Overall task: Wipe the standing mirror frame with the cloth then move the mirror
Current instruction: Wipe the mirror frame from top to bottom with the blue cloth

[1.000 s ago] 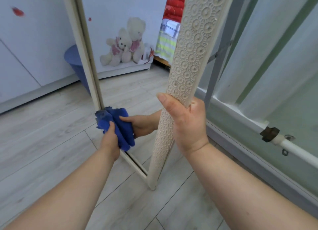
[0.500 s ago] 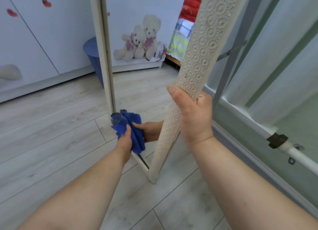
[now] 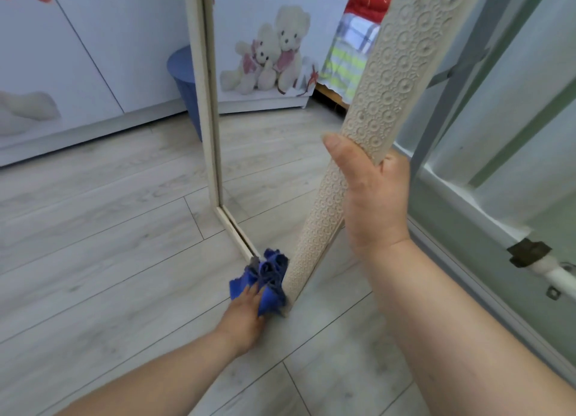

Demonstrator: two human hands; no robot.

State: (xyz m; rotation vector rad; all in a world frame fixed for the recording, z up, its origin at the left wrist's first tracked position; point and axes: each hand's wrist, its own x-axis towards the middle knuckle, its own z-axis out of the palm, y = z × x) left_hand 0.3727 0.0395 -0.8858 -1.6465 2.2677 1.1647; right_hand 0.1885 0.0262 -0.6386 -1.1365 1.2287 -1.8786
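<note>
standing on the pale wood-plank floor, the mirror is tilted, its embossed cream frame running from top right down to the near bottom corner. right hand is wrapped around that right frame rail about midway up, thumb on the front face, fingers behind. left hand is low at the floor, pinching the bunched blue cloth against the bottom corner where the lower rail meets the right rail; cloth touches both frame and floor.

surroundings: white cabinet doors with red petal prints on the left, a blue bin partly hidden behind the mirror's left rail. glass reflects a teddy-bear print and striped bedding with red fabric above it. right side: a glazed partition with a grey metal upright close behind the frame, and a white pipe with a dark fitting low on the partition. partition sits just beside the mirror's right edge, so little room on that side.

vs 0.5 s ago: left hand and cloth have dropped from the lower part of the left rail, across the bottom rail, to the bottom right corner. the reflected hand that was seen in the glass is gone from view. right hand's grip on the right rail is unchanged. camera view has shifted, showing more of the cabinet and floor.
</note>
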